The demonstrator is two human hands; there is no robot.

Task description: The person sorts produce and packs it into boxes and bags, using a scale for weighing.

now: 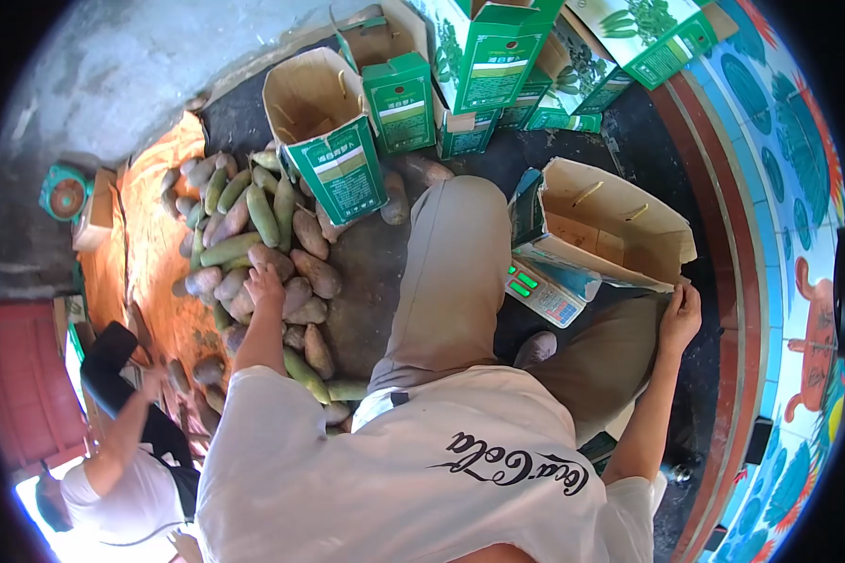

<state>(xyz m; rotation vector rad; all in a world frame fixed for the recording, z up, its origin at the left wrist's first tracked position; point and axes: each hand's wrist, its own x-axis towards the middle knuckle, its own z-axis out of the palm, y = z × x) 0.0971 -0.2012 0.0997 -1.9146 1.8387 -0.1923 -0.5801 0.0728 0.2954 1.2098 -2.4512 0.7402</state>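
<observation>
My left hand [266, 281] reaches into a heap of long root vegetables, its fingers apart and touching a pinkish-brown root [274, 260]. Green radishes [233, 249] and more brownish roots [315, 274] lie around it. My right hand [682, 321] is closed on the near right corner of an open cardboard box [620, 246]. That box stands with its top open, and its visible inside holds no roots. A digital scale [545, 293] with lit green digits sits at the box's near side, partly under it.
Green printed cartons [336, 174] stand ahead, several more behind them. An orange sheet [150, 225] lies under the heap's left side. A person in a white shirt [127, 497] is at the lower left. A painted wall [784, 188] runs along the right. A small green-rimmed device [66, 192] stands far left.
</observation>
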